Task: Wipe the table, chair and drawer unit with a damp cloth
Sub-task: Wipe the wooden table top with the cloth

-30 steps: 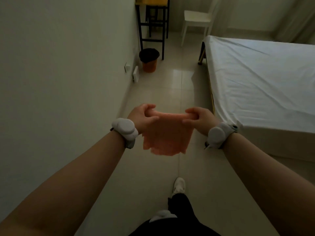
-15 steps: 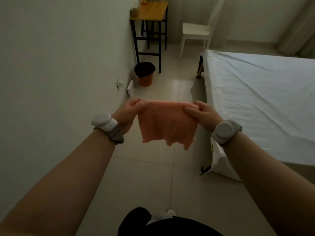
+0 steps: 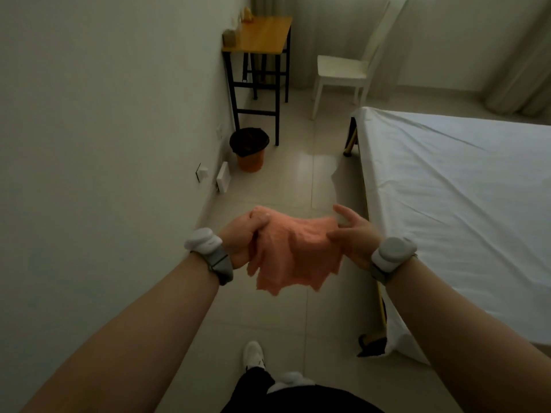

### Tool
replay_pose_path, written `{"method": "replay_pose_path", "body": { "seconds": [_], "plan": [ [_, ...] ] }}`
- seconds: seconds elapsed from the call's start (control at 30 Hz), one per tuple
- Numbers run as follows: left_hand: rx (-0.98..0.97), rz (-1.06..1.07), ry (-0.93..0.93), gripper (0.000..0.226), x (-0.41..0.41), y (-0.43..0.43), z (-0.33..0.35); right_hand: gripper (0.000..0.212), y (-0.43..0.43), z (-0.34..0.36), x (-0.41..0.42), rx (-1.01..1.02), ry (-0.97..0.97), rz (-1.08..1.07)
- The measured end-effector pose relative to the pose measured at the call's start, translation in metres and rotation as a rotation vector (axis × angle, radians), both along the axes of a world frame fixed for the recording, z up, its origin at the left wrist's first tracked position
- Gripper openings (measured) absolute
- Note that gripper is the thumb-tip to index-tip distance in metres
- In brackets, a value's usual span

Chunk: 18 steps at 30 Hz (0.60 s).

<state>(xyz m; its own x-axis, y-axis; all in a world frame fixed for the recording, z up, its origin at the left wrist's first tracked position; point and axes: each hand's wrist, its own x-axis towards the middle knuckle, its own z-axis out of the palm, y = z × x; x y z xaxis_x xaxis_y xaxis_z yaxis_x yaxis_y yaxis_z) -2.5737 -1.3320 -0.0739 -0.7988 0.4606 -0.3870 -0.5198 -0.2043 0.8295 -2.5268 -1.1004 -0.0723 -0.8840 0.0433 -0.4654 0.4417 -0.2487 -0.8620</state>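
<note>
**Cloth held up in both hands, well short of the table**

A pale wall [image 3: 104,129] fills the left side, and a bed [image 3: 462,189] under a white sheet fills the right. A tiled floor [image 3: 298,180] runs between them. At the far end a table [image 3: 262,34] with a wooden top and black frame stands against the wall, with a few small items at its wall edge, too dim to name. A white chair [image 3: 341,68] stands just to its right. A bin [image 3: 250,150] with a dark liner sits on the floor near the table's front leg.

The cloth [image 3: 298,254], pink-orange, hangs in the air over the floor, spread between the hands and well apart from the table and chair. The left hand [image 3: 244,236] grips its left edge in curled fingers. The right hand [image 3: 354,236] pinches its right edge under the thumb, with one finger sticking up free. Each wrist wears a grey band. A white shoe [image 3: 253,354] shows below.
</note>
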Motion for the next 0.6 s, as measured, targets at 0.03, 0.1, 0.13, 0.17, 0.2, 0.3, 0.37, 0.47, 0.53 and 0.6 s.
{"method": "replay_pose_path", "body": {
  "seconds": [0.03,0.1,0.13,0.17,0.2,0.3,0.37,0.47,0.53,0.6],
  "plan": [
    [0.049,-0.012,0.009,0.023,-0.019,-0.001,0.005,0.075,0.002,0.000,-0.017,-0.054,0.041,-0.061],
    [0.111,-0.048,0.009,0.036,-0.059,-0.005,0.009,0.070,0.000,-0.002,-0.057,-0.089,0.060,-0.100],
    [0.065,-0.057,0.003,0.046,-0.078,-0.005,0.009,0.067,-0.002,-0.003,-0.073,0.010,0.044,-0.059],
    [-0.052,-0.044,0.022,0.054,-0.097,-0.005,0.006,0.064,-0.004,-0.005,-0.088,0.178,0.022,-0.011],
    [-0.244,-0.038,0.078,0.060,-0.116,-0.004,0.003,0.063,-0.002,-0.009,-0.104,0.353,0.003,0.008],
    [-0.700,-0.045,0.285,0.071,-0.153,-0.001,-0.004,0.060,-0.002,-0.013,-0.133,0.603,0.043,-0.030],
    [-0.755,-0.084,0.424,0.063,-0.178,0.008,-0.008,0.055,0.003,-0.014,-0.155,0.600,0.027,-0.024],
    [-0.772,-0.169,0.491,0.031,-0.212,0.027,-0.007,0.055,0.012,-0.016,-0.185,0.572,0.006,0.128],
    [-0.758,-0.260,0.516,0.021,-0.236,0.039,-0.007,0.069,0.022,-0.013,-0.210,0.576,0.006,0.304],
    [-0.845,-0.431,0.662,0.033,-0.263,0.052,-0.005,0.073,0.035,-0.010,-0.238,0.652,0.021,0.462]
  ]
}}
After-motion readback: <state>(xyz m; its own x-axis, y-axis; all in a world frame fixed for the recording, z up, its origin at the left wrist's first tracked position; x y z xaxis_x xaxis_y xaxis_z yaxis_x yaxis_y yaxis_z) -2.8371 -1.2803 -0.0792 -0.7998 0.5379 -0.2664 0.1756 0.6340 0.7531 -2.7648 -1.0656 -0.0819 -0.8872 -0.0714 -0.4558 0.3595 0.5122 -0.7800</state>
